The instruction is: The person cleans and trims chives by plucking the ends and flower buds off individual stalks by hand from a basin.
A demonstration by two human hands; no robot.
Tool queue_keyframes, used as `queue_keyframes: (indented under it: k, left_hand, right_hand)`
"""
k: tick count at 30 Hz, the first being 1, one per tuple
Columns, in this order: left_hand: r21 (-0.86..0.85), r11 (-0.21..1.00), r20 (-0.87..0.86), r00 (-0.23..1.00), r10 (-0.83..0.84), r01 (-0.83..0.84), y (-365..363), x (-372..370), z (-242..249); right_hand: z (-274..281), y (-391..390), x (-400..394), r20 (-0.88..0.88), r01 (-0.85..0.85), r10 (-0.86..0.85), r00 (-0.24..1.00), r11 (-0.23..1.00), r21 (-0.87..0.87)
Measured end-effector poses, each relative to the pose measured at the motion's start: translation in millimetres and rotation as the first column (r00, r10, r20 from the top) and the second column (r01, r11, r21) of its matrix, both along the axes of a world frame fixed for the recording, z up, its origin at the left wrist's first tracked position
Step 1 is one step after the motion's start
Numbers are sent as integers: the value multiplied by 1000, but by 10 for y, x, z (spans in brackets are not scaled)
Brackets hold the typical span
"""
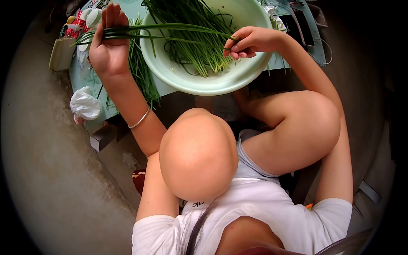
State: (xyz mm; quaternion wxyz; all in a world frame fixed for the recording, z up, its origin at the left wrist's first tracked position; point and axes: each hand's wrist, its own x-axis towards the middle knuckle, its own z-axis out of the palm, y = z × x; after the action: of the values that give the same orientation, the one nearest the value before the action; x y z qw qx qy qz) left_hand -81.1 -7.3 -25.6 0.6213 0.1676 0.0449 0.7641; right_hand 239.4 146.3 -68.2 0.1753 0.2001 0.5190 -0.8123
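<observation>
A few long garlic chives [178,26] stretch across between my two hands, above a pale green basin [199,88]. My left hand [111,51] is raised on the left with its palm up and fingers stretched out; the leafy ends lie across its palm and thumb. Over the basin's right side, my right hand [250,42] pinches the stem ends between thumb and fingers. A large pile of chives [193,46] rests in the basin, its pale ends toward me. More loose chives [142,74] lie on the table beside my left wrist, partly hidden by it.
The basin stands on a light blue-green table [91,63]. A crumpled white plastic bag [86,104] sits at the table's left corner. Red-and-white items [76,25] crowd the far left, and a dark phone-like object [297,27] with a cable lies at right. My raised knees [197,153] are close below.
</observation>
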Motion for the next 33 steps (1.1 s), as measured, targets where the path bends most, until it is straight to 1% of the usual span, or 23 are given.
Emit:
queue_keyframes:
  k: [2, 4, 6, 8, 10, 11, 13, 16, 17, 19, 22, 29, 33]
  left_hand:
    - [3, 1000, -11, 1000, 11, -11, -5, -27, -13]
    - [-7, 999, -20, 999, 33, -34, -35, -43, -28]
    - [-14, 998, -28, 998, 54, -54, -37, -49, -19]
    - [-18, 999, 39, 999, 31, -31, -44, -63, 6]
    - [-22, 999, 44, 999, 29, -28, -53, -60, 17]
    - [-28, 999, 49, 998, 26, -24, -61, -64, 14]
    - [-26, 999, 48, 998, 40, -39, -79, -92, -2]
    - [-22, 998, 43, 998, 56, -55, -105, -129, -22]
    - [-22, 998, 40, 997, 60, -59, -110, -129, -20]
    - [-22, 998, 45, 997, 58, -57, -115, -136, -19]
    - [-18, 998, 49, 997, 61, -60, -147, -159, -29]
    - [-12, 997, 24, 997, 71, -70, -168, -201, -48]
    - [-21, 997, 16, 997, 78, -78, -181, -218, -57]
  right_hand:
    - [-6, 14, 1, 1, 0, 0, 1000, 1000, -12]
    - [-12, 56, -2, -38, -67, 68, 997, 997, 30]
    - [-64, 81, -1, -37, -66, 67, 997, 998, 22]
    - [-67, 68, -1, -38, -66, 67, 997, 998, 15]
    - [-25, 20, 2, -5, 45, -45, 999, 999, 0]
    - [-12, 20, 1, -6, 44, -44, 999, 999, 0]
    - [7, 19, 13, -87, 108, -103, 991, 993, 54]
    - [-10, 12, 42, -101, 138, -137, 985, 990, 8]
    - [-8, 15, 39, -101, 139, -137, 985, 990, 9]
    - [-9, 21, 21, -68, 152, -158, 985, 984, -88]
    - [-33, 55, 2, -74, 135, -144, 987, 984, -112]
    - [2, 39, -7, -96, 127, -135, 986, 988, -85]
    - [7, 37, -3, -111, 144, -145, 983, 989, -14]
